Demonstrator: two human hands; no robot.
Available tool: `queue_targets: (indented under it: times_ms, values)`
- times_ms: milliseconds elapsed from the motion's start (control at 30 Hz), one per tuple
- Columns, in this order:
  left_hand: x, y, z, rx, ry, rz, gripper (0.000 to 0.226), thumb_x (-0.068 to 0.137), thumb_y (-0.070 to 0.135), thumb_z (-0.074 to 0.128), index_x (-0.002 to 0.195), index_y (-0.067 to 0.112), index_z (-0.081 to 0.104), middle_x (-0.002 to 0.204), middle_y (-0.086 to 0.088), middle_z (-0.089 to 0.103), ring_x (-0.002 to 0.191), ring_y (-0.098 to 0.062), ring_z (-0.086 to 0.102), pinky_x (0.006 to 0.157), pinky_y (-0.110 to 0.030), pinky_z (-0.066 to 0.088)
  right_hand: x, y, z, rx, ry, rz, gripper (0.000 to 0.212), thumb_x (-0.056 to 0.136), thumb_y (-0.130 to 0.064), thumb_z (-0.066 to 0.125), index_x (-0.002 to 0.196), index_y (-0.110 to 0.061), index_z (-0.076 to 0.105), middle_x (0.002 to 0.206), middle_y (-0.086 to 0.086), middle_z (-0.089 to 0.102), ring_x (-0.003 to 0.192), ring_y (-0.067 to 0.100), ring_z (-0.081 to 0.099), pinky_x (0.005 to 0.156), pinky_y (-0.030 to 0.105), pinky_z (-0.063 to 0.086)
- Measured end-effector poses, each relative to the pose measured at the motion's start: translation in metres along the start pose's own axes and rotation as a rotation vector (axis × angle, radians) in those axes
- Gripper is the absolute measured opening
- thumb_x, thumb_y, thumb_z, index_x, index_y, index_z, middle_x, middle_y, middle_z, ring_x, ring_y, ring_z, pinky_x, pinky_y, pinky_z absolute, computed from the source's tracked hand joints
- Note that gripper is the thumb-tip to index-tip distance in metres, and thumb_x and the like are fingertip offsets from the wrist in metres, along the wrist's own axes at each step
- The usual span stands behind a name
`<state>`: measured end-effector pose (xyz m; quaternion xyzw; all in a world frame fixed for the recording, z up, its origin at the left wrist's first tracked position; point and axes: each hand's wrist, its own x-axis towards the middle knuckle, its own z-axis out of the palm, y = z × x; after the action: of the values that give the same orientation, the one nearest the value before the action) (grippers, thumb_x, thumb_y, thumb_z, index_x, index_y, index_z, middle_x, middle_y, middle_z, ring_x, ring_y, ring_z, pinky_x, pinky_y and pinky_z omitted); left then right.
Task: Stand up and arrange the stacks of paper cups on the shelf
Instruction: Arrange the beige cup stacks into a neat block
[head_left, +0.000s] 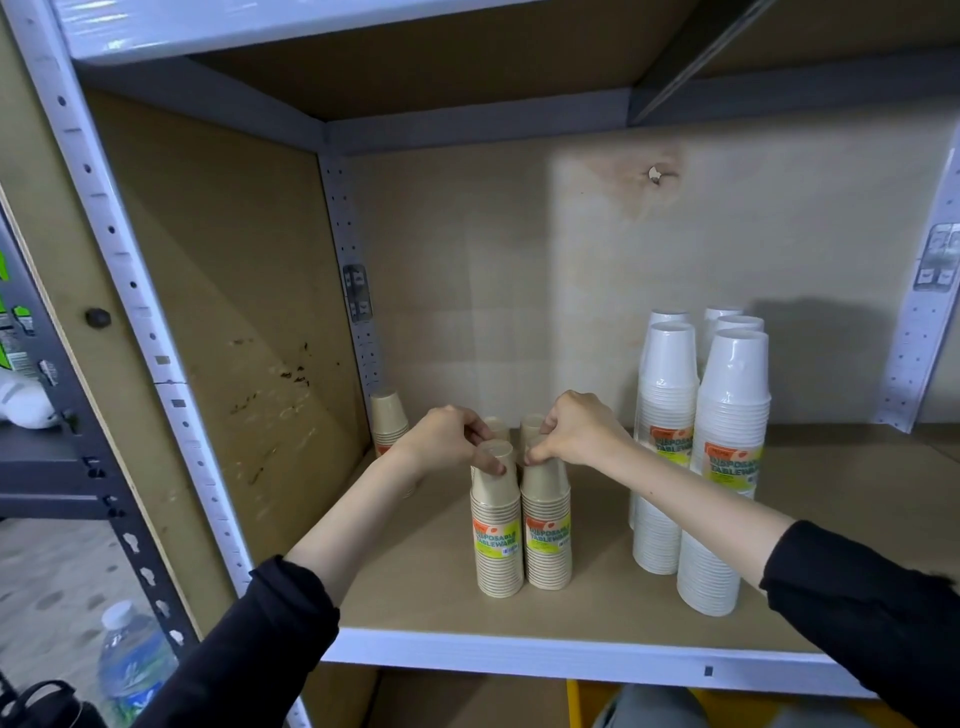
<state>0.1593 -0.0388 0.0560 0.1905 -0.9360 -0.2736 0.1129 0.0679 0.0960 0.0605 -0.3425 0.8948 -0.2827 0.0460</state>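
Two wrapped stacks of beige paper cups stand upright side by side on the shelf board (426, 597). My left hand (447, 436) pinches the top of the left beige stack (496, 535). The right beige stack (546, 530) is gripped at its top by my right hand (582, 431). Two more beige stack tops (530, 423) show just behind my fingers. Another beige stack (388, 418) stands in the back left corner. Several taller white cup stacks (727, 467) stand upright to the right.
Metal shelf uprights (130, 322) frame the bay, with a board overhead and a cardboard back wall. A water bottle (132, 665) stands on the floor at the lower left. Bare shelf board lies left and in front of the beige stacks.
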Motion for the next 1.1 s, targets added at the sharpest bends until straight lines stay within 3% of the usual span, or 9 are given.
queue_targets:
  times_ms: [133, 300, 433, 633, 900, 1100]
  values:
    - [0.0, -0.001, 0.001, 0.001, 0.008, 0.004, 0.043, 0.066, 0.021, 0.082, 0.104, 0.009, 0.067, 0.088, 0.001, 0.058, 0.081, -0.012, 0.052, 0.053, -0.002, 0.036, -0.001, 0.001, -0.001, -0.006, -0.001, -0.003, 0.049, 0.063, -0.03, 0.081, 0.098, 0.001, 0.068, 0.099, 0.013, 0.069, 0.08, 0.021, 0.056, 0.062, 0.024, 0.038]
    - [-0.001, -0.001, 0.0, 0.031, -0.013, 0.024, 0.046, 0.067, 0.02, 0.082, 0.107, 0.009, 0.065, 0.092, 0.001, 0.058, 0.086, -0.013, 0.053, 0.069, -0.017, 0.042, -0.003, -0.001, -0.004, -0.006, -0.012, -0.014, 0.049, 0.063, -0.032, 0.081, 0.097, 0.0, 0.069, 0.089, 0.009, 0.063, 0.08, 0.02, 0.054, 0.063, 0.024, 0.038]
    - [-0.002, -0.002, 0.0, 0.043, -0.023, 0.036, 0.045, 0.067, 0.017, 0.081, 0.108, 0.008, 0.064, 0.094, 0.001, 0.058, 0.087, -0.013, 0.054, 0.078, -0.021, 0.043, -0.002, -0.004, -0.006, 0.0, -0.004, -0.041, 0.049, 0.064, -0.031, 0.08, 0.097, 0.003, 0.07, 0.1, 0.013, 0.07, 0.08, 0.021, 0.056, 0.065, 0.025, 0.04]
    - [-0.002, 0.0, 0.0, 0.055, -0.017, 0.043, 0.045, 0.067, 0.016, 0.081, 0.107, 0.007, 0.065, 0.093, 0.0, 0.059, 0.086, -0.014, 0.055, 0.079, -0.023, 0.046, -0.003, -0.005, -0.007, -0.048, 0.02, -0.062, 0.05, 0.065, -0.023, 0.079, 0.105, 0.005, 0.067, 0.114, 0.016, 0.068, 0.105, 0.03, 0.063, 0.087, 0.035, 0.054]
    - [-0.003, 0.001, -0.001, 0.057, -0.025, 0.059, 0.046, 0.068, 0.013, 0.08, 0.111, 0.006, 0.064, 0.092, 0.0, 0.058, 0.085, -0.013, 0.053, 0.071, -0.017, 0.044, -0.007, -0.005, -0.008, -0.058, 0.027, -0.056, 0.049, 0.067, -0.017, 0.076, 0.108, 0.008, 0.064, 0.114, 0.021, 0.067, 0.109, 0.032, 0.062, 0.09, 0.038, 0.054]
    - [-0.002, -0.009, -0.011, 0.042, -0.045, 0.04, 0.044, 0.069, 0.019, 0.08, 0.11, 0.01, 0.064, 0.091, 0.002, 0.059, 0.083, -0.01, 0.054, 0.074, -0.016, 0.043, -0.002, -0.014, -0.012, -0.016, 0.072, -0.055, 0.04, 0.069, -0.016, 0.071, 0.103, 0.005, 0.067, 0.112, 0.018, 0.068, 0.108, 0.03, 0.063, 0.086, 0.034, 0.054]
